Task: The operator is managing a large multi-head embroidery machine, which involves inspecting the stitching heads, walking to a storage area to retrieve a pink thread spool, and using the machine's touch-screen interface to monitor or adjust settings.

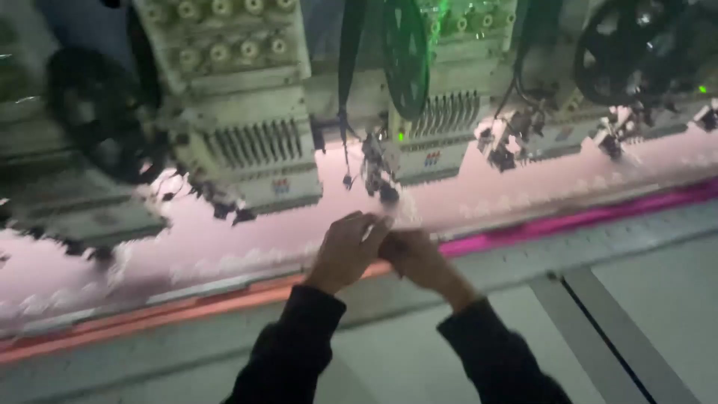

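While the frame's blurry, both hands sit together at the near edge of the pink fabric point(224, 247), right under an embroidery head point(419, 142). The left hand point(345, 251) is curled with fingertips pinched at the cloth; the right hand point(416, 258) is tucked against it, grip hidden. White scallop stitching already runs along most of the strip. Dangling threads and needle gear crowd close above the bench point(658, 299).
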